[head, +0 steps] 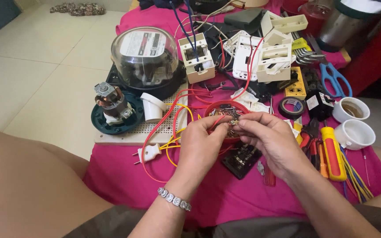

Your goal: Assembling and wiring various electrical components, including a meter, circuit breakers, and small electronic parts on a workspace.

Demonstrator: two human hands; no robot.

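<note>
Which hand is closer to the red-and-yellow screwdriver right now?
Right. The right hand is just left of the screwdriver; the left hand lies farther left, beyond it.

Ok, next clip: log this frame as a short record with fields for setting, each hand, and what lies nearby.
setting: pink cloth over a low surface, tiled floor beside it
left hand: fingertips pinching a small metal part, over the red bowl
right hand: fingertips meeting the left at the same part
wrist: beaded bracelet on the left
behind: glass-domed electricity meter, small motor on a green base
right side: red and yellow screwdriver, blue scissors, two white cups, black tape roll
wires: red and yellow, with a white plug
</note>
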